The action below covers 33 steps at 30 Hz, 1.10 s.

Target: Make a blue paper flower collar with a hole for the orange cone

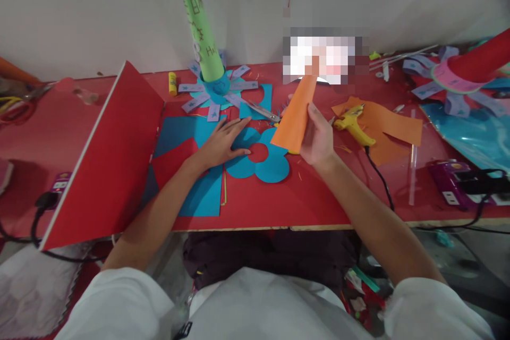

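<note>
My right hand (319, 135) holds an orange paper cone (295, 117) upright and a little tilted, its wide end low and its narrow tip pointing up. My left hand (225, 142) lies with fingers spread on the edge of a blue paper flower (273, 164), which has a round hole showing red in its middle. Blue paper sheets (203, 196) and a red paper piece (175, 159) lie under and beside my left forearm. Scissors (265, 112) rest behind the flower, on a smaller blue piece. Nothing shows held in my left hand.
A red board (115, 159) stands tilted at the left. Behind my left hand rises a green paper tube (207, 48) with a glue stick (172, 84) nearby. A yellow glue gun (356, 125), orange scraps (402, 130), a purple power strip (450, 183) and a red tube (484, 61) are right.
</note>
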Motion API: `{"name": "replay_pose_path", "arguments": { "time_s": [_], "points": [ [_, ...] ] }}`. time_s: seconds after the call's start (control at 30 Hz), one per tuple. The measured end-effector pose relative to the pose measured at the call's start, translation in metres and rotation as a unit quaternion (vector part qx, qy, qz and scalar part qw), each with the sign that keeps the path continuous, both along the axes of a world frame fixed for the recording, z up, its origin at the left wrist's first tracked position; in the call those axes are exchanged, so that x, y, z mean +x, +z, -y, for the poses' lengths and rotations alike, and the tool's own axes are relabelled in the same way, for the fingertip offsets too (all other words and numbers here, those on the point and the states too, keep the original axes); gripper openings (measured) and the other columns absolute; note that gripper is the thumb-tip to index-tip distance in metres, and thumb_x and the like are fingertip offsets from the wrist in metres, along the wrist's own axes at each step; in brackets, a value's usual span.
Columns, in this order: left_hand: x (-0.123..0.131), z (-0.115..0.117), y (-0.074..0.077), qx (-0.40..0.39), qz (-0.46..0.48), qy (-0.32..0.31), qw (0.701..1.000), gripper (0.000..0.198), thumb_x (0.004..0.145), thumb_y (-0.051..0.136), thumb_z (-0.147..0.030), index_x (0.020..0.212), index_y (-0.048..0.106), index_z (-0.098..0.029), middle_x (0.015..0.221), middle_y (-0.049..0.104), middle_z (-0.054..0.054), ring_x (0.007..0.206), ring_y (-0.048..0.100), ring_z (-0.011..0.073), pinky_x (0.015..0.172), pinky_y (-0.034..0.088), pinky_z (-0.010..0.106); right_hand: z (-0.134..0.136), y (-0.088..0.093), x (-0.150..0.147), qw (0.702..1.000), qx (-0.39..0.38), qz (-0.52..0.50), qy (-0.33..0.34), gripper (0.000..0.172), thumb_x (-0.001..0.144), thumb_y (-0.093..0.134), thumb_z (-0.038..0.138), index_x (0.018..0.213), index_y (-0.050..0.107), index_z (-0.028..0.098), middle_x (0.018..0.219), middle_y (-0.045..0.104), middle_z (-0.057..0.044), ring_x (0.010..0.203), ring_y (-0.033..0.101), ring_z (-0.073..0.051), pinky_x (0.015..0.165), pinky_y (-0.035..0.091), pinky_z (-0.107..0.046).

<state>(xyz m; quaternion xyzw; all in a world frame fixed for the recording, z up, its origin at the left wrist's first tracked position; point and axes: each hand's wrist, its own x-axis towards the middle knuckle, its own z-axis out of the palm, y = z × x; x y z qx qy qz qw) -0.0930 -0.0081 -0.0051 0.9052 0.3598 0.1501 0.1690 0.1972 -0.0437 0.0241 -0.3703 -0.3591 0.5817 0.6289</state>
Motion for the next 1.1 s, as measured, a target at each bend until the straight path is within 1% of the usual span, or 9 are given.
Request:
{"name": "replay_pose_path", "arguments": {
  "time_s": [0.13, 0.3, 0.43, 0.53, 0.67, 0.8, 0.9, 1.0, 1.1],
  "points": [
    [-0.002, -0.001, 0.002, -0.010, 0.034, 0.012, 0.999, 0.088, 0.099, 0.076, -0.060, 0.171, 0.036, -0.028, 0.169, 0.056, 0.016, 0.160, 0.050, 0.0347, 0.139, 0.024, 0.062, 0.000, -0.001, 0.001, 1.000, 0.007, -0.008, 0.015, 0.036, 0.091, 0.075, 0.065, 0.110, 0.074, 0.034, 0.116, 0.081, -0.002, 0.116, 0.076, -0.028, 0.105, 0.063, -0.053],
    [-0.002, -0.003, 0.002, -0.002, 0.083, 0.008, 0.997, 0.049, 0.103, 0.072, -0.040, 0.148, 0.059, -0.026, 0.151, 0.071, 0.012, 0.146, 0.063, 0.0315, 0.130, 0.040, 0.057, 0.000, -0.002, 0.003, 1.000, 0.008, 0.012, 0.017, 0.040, 0.091, 0.074, 0.068, 0.115, 0.075, 0.036, 0.117, 0.080, -0.003, 0.120, 0.075, -0.030, 0.102, 0.064, -0.055],
    [0.000, -0.003, 0.000, -0.004, 0.102, 0.028, 0.994, 0.044, 0.101, 0.071, -0.030, 0.144, 0.064, -0.024, 0.144, 0.075, 0.011, 0.138, 0.069, 0.0300, 0.121, 0.052, 0.052, 0.000, 0.000, 0.002, 1.000, -0.002, 0.020, 0.013, 0.046, 0.089, 0.074, 0.071, 0.119, 0.075, 0.036, 0.116, 0.082, -0.003, 0.121, 0.075, -0.032, 0.100, 0.065, -0.055],
    [-0.003, -0.007, 0.002, 0.000, 0.168, 0.097, 0.981, 0.046, 0.098, 0.070, -0.029, 0.144, 0.066, -0.023, 0.136, 0.078, 0.010, 0.126, 0.074, 0.0256, 0.112, 0.059, 0.044, 0.000, 0.001, 0.002, 1.000, 0.001, 0.005, 0.013, 0.042, 0.089, 0.075, 0.069, 0.114, 0.075, 0.036, 0.116, 0.081, -0.003, 0.121, 0.074, -0.032, 0.100, 0.065, -0.056],
    [-0.026, -0.026, 0.002, 0.042, 0.267, 0.245, 0.931, 0.052, 0.095, 0.072, -0.037, 0.145, 0.063, -0.026, 0.135, 0.078, 0.009, 0.110, 0.077, 0.0207, 0.091, 0.063, 0.034, 0.000, 0.002, 0.005, 1.000, 0.011, 0.000, 0.006, 0.039, 0.089, 0.074, 0.069, 0.110, 0.074, 0.036, 0.117, 0.080, -0.003, 0.123, 0.074, -0.031, 0.101, 0.066, -0.057],
    [-0.065, -0.053, -0.005, 0.106, 0.292, 0.341, 0.887, 0.053, 0.093, 0.076, -0.051, 0.135, 0.066, -0.020, 0.128, 0.078, 0.007, 0.127, 0.072, 0.0241, 0.107, 0.057, 0.044, -0.003, -0.003, 0.006, 0.999, 0.018, 0.027, 0.004, 0.047, 0.087, 0.073, 0.075, 0.112, 0.071, 0.036, 0.119, 0.079, -0.003, 0.123, 0.073, -0.030, 0.100, 0.066, -0.056],
    [-0.082, -0.060, -0.007, 0.109, 0.266, 0.385, 0.877, 0.070, 0.096, 0.074, -0.060, 0.141, 0.062, -0.008, 0.147, 0.068, 0.017, 0.146, 0.059, 0.0330, 0.120, 0.044, 0.059, -0.004, -0.007, 0.003, 0.999, 0.017, 0.039, -0.015, 0.048, 0.085, 0.078, 0.075, 0.112, 0.068, 0.036, 0.117, 0.078, -0.002, 0.119, 0.074, -0.028, 0.099, 0.067, -0.051],
    [-0.071, -0.047, 0.003, 0.213, 0.245, 0.361, 0.874, 0.066, 0.104, 0.063, -0.066, 0.148, 0.060, -0.016, 0.171, 0.048, 0.012, 0.165, 0.037, 0.0363, 0.135, 0.033, 0.063, -0.004, -0.011, -0.003, 0.998, 0.013, 0.052, -0.018, 0.049, 0.085, 0.079, 0.074, 0.114, 0.067, 0.037, 0.115, 0.077, 0.000, 0.117, 0.075, -0.027, 0.097, 0.066, -0.046],
    [-0.031, -0.020, 0.028, 0.281, 0.227, 0.256, 0.897, 0.051, 0.115, 0.043, -0.061, 0.153, 0.057, -0.029, 0.169, 0.053, 0.005, 0.159, 0.046, 0.0290, 0.132, 0.043, 0.058, -0.001, -0.010, -0.009, 0.998, -0.022, 0.063, 0.012, 0.050, 0.085, 0.081, 0.072, 0.118, 0.068, 0.038, 0.117, 0.077, 0.000, 0.113, 0.076, -0.026, 0.096, 0.066, -0.044]
  ]
}}
